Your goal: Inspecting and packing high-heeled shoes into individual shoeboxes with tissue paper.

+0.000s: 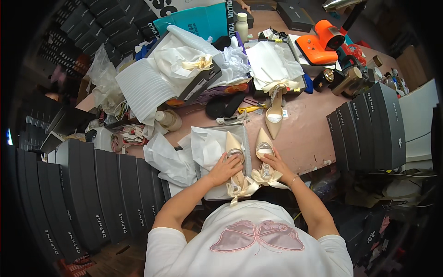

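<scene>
My left hand [224, 170] grips a cream pointed-toe shoe [231, 142] by its middle, fingers curled over its opening. This shoe lies over a shoebox lined with white tissue paper [203, 145]. Beside it, a matching shoe [261, 138] is held by my right hand [279, 168], its fingers along the shoe's side. Both toes point away from me. Satin bows [267, 179] hang at the heel ends, near my shirt. Farther off, another cream pointed shoe [274, 117] lies on the table, its heel end by an open box with tissue [273, 62].
Tall rows of dark shoeboxes [104, 198] stand at left, with more boxes [369, 129] at right. A tissue-filled box [196, 85] sits at the back left. An orange tape-dispenser-like device [318, 48], a white bottle [242, 27] and a yellow cutter [251, 109] lie on the pink table [304, 134].
</scene>
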Demonstrator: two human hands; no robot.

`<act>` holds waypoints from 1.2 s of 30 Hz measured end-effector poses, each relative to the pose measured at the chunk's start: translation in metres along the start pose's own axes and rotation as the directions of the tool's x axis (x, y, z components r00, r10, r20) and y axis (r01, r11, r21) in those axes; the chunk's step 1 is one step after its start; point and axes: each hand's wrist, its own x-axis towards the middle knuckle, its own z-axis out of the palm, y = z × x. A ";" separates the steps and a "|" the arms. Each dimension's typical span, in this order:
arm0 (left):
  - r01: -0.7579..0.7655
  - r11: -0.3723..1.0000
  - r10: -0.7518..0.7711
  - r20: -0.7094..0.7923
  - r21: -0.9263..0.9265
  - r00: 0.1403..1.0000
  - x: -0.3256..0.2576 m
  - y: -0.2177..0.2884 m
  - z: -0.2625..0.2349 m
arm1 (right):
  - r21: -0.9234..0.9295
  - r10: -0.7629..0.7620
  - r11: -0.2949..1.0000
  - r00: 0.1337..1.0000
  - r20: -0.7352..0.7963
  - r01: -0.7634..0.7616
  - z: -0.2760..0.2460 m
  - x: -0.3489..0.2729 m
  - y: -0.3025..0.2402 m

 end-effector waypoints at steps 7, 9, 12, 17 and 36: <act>0.184 0.521 -0.377 -0.031 -0.833 0.926 -0.010 0.032 -0.147 | 0.537 0.306 0.823 0.941 -0.143 -0.186 -0.109 0.011 -0.106; 0.156 0.205 -0.430 0.054 -0.966 0.901 -0.018 0.033 -0.153 | 0.627 0.295 0.743 0.955 0.011 -0.237 -0.131 0.029 -0.150; 0.037 -0.147 -0.356 0.087 -0.989 0.930 -0.033 0.045 -0.153 | 0.653 0.181 0.723 0.974 0.136 -0.225 -0.106 0.047 -0.170; 0.077 -0.190 -0.382 0.146 -0.979 0.913 -0.066 0.056 -0.143 | 0.807 0.159 0.564 0.982 0.099 -0.173 -0.068 0.050 -0.199; 0.087 -0.042 -0.575 0.095 -0.995 0.813 -0.048 0.142 -0.137 | 0.822 0.023 0.543 0.982 0.188 -0.170 -0.074 0.000 -0.160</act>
